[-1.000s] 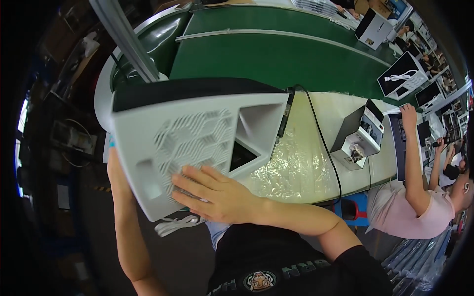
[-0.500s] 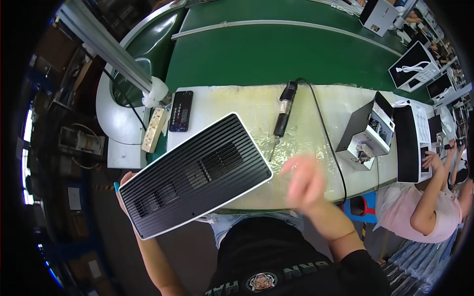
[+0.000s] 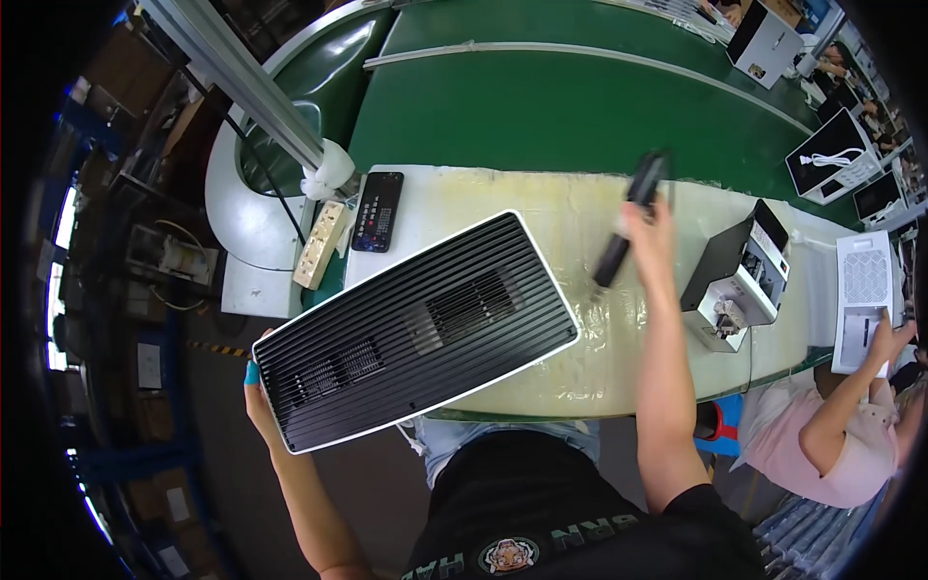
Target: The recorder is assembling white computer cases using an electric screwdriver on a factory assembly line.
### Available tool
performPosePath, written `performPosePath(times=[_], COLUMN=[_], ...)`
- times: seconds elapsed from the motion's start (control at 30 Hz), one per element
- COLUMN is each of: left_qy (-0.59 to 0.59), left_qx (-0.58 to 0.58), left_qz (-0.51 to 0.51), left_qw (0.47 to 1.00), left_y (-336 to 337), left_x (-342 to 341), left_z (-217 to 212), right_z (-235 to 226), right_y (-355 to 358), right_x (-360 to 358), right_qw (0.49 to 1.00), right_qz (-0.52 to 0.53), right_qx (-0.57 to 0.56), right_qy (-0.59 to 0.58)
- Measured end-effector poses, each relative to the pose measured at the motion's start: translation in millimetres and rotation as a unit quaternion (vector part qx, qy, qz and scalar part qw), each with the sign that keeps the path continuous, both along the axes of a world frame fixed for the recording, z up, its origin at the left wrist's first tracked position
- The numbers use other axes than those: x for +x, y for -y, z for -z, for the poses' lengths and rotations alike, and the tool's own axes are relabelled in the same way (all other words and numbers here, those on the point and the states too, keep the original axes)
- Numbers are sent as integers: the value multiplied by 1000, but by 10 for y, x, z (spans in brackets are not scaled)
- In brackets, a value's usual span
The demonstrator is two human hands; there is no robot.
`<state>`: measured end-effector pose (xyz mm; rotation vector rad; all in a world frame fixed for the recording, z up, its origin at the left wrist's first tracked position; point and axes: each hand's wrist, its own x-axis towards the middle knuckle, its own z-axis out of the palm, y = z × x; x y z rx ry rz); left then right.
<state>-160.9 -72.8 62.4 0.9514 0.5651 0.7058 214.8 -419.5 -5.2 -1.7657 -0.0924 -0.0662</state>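
Note:
My left hand grips the left end of a long white-edged appliance casing with a black slatted face and vent openings. Something teal wraps one finger of that hand. The casing is tilted above the worktable's near edge, its slats turned up; most of my left fingers are hidden behind it. My right hand is wrapped round a black electric screwdriver, blurred by motion, its lower end pointing down to the left. The screwdriver is off the table, right of the casing and apart from it.
On the worktable, a black remote-like device lies beside a power strip and metal post. A partly assembled metal unit stands at right. A co-worker in pink handles a white panel. Green conveyor belt runs behind.
My right hand has reached forward and lifted the electric screwdriver from the table. The view has shifted slightly, and the casing stays in my left hand. The co-worker's white panel has moved.

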Motion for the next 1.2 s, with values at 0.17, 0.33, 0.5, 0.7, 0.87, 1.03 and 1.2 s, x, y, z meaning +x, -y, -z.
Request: performPosePath(times=[0.17,0.33,0.5,0.7,0.87,1.03,1.2], left_qy=[-101,-270,-299,-126,-78,-67,-48], left_qx=[71,385,586,761,783,775,766], left_qz=[-2,61,55,384,410,398,377], left_qw=[992,881,751,507,462,487,518], left_y=[1,-281,284,1360,1662,1705,1691], left_x=[248,182,796,1758,2106,2135,2142], left_z=[-18,-154,-816,-1137,-888,-815,-774], right_z=[-1001,-1302,-1356,-940,-834,-1063,-939], right_y=[1070,1866,1896,1791,1643,1693,1560], right_x=[-479,-839,-981,-825,-952,-944,-784], right_qw=[923,879,903,895,905,892,874], right_qz=[53,78,220,226,179,197,195], right_qx=[376,417,103,19,-6,-58,-6], right_qy=[62,217,355,383,386,402,444])
